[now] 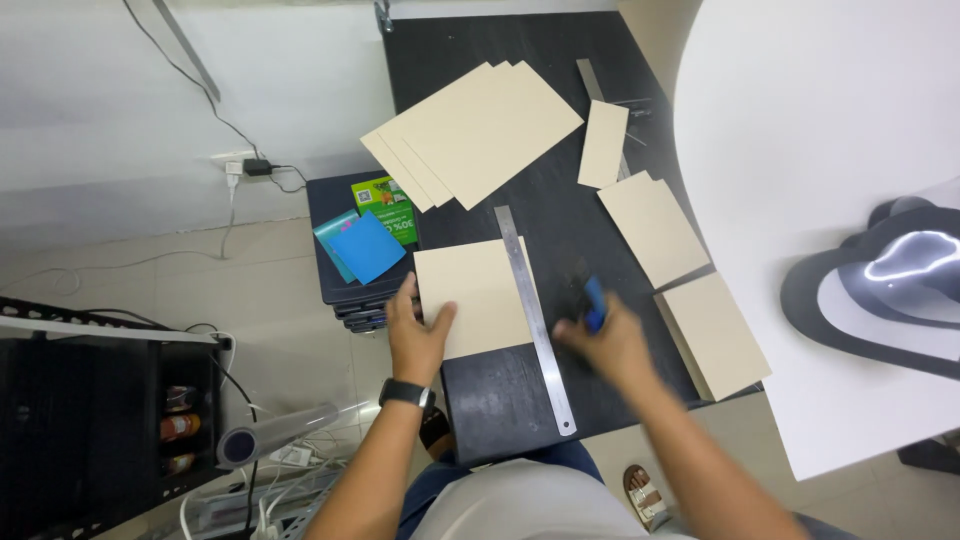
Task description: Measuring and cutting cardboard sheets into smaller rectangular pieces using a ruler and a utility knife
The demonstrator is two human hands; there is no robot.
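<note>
Left hand (418, 335) fingers spread flat, pinning the beige square card (475, 298); long steel ruler (535, 318) runs along its right edge. Right hand (608, 343) (blurred) grips a blue-handled cutter (594, 304) just right of it.

Person: bare forearms, no sleeves visible; black smartwatch (406, 393) on left wrist; light grey shirt (520, 505); blue trousers (440, 490); brown patterned sandal (645, 495).

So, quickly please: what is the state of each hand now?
Left hand: open, fingers pressing flat on the beige card sheet.
Right hand: closed around a blue-handled tool, blurred; beside the steel ruler.
</note>
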